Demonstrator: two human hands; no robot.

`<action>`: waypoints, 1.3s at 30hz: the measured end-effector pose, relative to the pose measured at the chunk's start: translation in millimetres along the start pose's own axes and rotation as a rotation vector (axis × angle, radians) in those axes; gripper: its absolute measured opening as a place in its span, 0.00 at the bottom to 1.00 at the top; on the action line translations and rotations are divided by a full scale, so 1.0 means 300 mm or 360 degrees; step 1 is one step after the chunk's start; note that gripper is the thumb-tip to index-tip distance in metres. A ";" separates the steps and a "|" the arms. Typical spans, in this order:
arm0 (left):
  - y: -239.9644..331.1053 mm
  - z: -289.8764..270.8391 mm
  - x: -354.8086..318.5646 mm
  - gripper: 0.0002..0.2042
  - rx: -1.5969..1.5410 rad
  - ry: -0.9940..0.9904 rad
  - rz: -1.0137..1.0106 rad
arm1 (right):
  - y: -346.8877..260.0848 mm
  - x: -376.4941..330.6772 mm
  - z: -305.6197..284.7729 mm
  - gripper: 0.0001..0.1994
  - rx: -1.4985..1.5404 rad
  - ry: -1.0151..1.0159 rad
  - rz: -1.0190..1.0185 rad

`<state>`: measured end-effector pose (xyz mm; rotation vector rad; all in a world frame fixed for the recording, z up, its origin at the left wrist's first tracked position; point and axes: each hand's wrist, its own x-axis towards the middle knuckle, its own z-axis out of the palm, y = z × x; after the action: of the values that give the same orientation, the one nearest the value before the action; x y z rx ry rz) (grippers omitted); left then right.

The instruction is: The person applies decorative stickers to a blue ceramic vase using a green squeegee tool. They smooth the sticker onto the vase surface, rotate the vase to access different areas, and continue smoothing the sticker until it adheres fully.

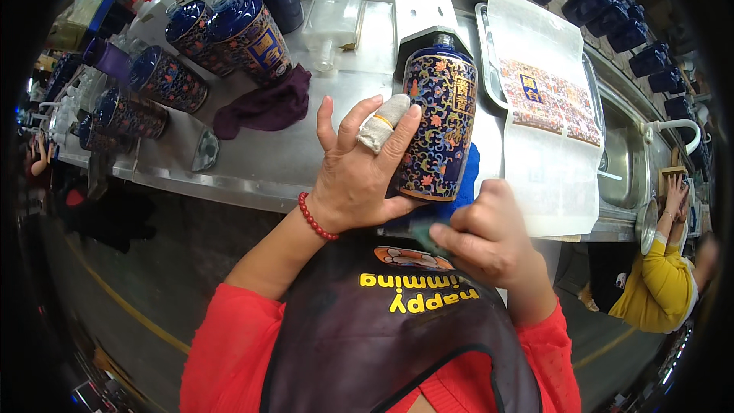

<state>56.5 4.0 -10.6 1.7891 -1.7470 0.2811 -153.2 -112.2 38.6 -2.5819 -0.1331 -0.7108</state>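
Note:
A dark blue bottle (438, 122) with a colourful floral pattern and gold trim lies with its neck pointing away from me. My left hand (355, 164) steadies it, index finger along its left side and thumb by its base; the other fingers are spread. Pale cloth wraps one finger (380, 124) of that hand. Close to the bottle's base, my right hand (489, 237) is closed on a small flat greenish piece (425, 234), blurred by motion. Beneath the bottle is a blue cloth (468, 176), and a black rest (409, 44) shows behind its neck.
Printed floral sheets (554, 99) lie on white backing paper over a metal tray (489, 57), with a sink (623, 145) beyond. Patterned bottles (252, 38), a purple cloth (264, 103) and a clear bottle (334, 19) occupy the left bench. A person in yellow (657, 283) works at right.

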 end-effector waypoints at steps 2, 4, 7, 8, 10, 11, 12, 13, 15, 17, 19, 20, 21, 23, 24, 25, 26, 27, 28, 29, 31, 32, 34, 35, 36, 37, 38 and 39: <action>-0.004 0.012 0.001 0.49 -0.0031 -0.0011 -0.0051 | -0.005 0.004 -0.004 0.14 0.0042 0.0078 -0.0061; -0.006 0.011 0.002 0.48 -0.0013 0.0031 -0.0016 | -0.006 0.007 -0.005 0.13 -0.0207 0.0171 0.0052; -0.004 -0.013 0.007 0.46 0.0079 -0.0057 0.0004 | -0.011 0.004 -0.009 0.12 0.0096 -0.0096 -0.0042; -0.001 -0.020 0.009 0.45 0.0116 -0.0081 0.0006 | -0.009 0.005 -0.001 0.13 0.0157 -0.0016 -0.0097; 0.003 -0.024 0.013 0.46 0.0143 -0.0036 0.0063 | -0.006 0.002 0.006 0.13 -0.0163 0.0122 0.0035; 0.003 -0.023 0.012 0.47 0.0141 -0.0050 0.0052 | -0.001 0.000 0.007 0.14 -0.0329 0.0173 0.0110; 0.002 -0.015 0.014 0.48 0.0108 -0.0012 0.0060 | -0.002 -0.004 0.014 0.14 -0.0246 0.0108 0.0062; 0.001 -0.002 0.015 0.48 0.0052 -0.0005 0.0039 | 0.000 -0.007 0.014 0.14 -0.0078 0.0051 -0.0037; 0.002 0.018 0.009 0.50 -0.0056 -0.0008 -0.0019 | 0.006 -0.013 0.021 0.14 0.0160 0.0145 -0.0104; -0.001 0.030 0.003 0.51 -0.0134 0.0021 -0.0072 | 0.017 -0.020 0.029 0.16 -0.0201 0.0435 0.0041; -0.009 0.028 0.002 0.50 -0.0093 -0.0025 -0.0068 | 0.023 -0.031 0.027 0.17 -0.0089 0.0160 0.0042; -0.009 0.025 0.004 0.50 -0.0063 -0.0018 -0.0036 | 0.022 -0.039 0.021 0.17 0.0145 0.0099 -0.0017; -0.010 0.022 0.005 0.50 -0.0045 -0.0021 -0.0017 | 0.020 -0.047 0.020 0.16 0.0354 -0.0010 -0.0032; -0.006 0.018 0.003 0.49 0.0025 -0.0035 0.0036 | 0.021 -0.064 0.012 0.19 0.0345 0.0158 0.0131; -0.004 0.021 -0.001 0.49 0.0022 -0.0022 0.0044 | 0.022 -0.072 0.010 0.20 0.0206 0.0263 0.0262; -0.003 0.026 -0.007 0.49 0.0022 -0.0041 0.0034 | 0.022 -0.081 0.010 0.21 0.0074 0.0396 0.0375; -0.006 0.028 -0.019 0.47 -0.0074 -0.0077 -0.0005 | 0.020 -0.089 0.014 0.24 0.0018 0.0356 0.0420; -0.011 0.029 -0.036 0.46 -0.0217 -0.0035 0.0003 | 0.021 -0.095 0.021 0.24 -0.0108 0.0259 0.0396; -0.015 0.028 -0.060 0.45 -0.0358 -0.0033 -0.0012 | 0.016 -0.102 0.032 0.25 -0.0221 0.0207 0.0373; -0.018 0.029 -0.086 0.44 -0.0517 -0.0017 -0.0033 | 0.015 -0.107 0.046 0.25 -0.0329 0.0121 0.0382; 0.000 0.031 -0.146 0.39 -0.0410 0.0011 -0.0035 | -0.001 -0.120 0.072 0.27 -0.0338 0.0013 0.0442; 0.008 0.035 -0.170 0.38 -0.0383 0.0012 -0.0025 | -0.007 -0.125 0.085 0.27 -0.0340 -0.0035 0.0470; 0.027 0.046 -0.207 0.36 -0.0311 -0.0014 0.0016 | -0.015 -0.133 0.107 0.28 -0.0309 -0.0084 0.0519; 0.033 0.054 -0.216 0.36 -0.0288 -0.0007 0.0027 | -0.019 -0.137 0.111 0.29 -0.0328 -0.0080 0.0513; 0.038 0.061 -0.219 0.36 -0.0264 0.0001 0.0039 | -0.020 -0.138 0.116 0.29 -0.0349 -0.0075 0.0504; 0.041 0.065 -0.220 0.36 -0.0245 -0.0005 0.0043 | -0.020 -0.140 0.116 0.30 -0.0361 -0.0076 0.0522; 0.042 0.065 -0.220 0.35 -0.0230 0.0002 0.0054 | -0.020 -0.139 0.116 0.31 -0.0384 -0.0076 0.0495; 0.040 0.065 -0.217 0.35 -0.0218 0.0000 0.0079 | -0.020 -0.139 0.114 0.32 -0.0401 -0.0085 0.0493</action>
<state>33.1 47.7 -58.4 1.6504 -1.7686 0.1777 -174.4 -90.3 -6.2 -2.7708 0.3546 -0.5733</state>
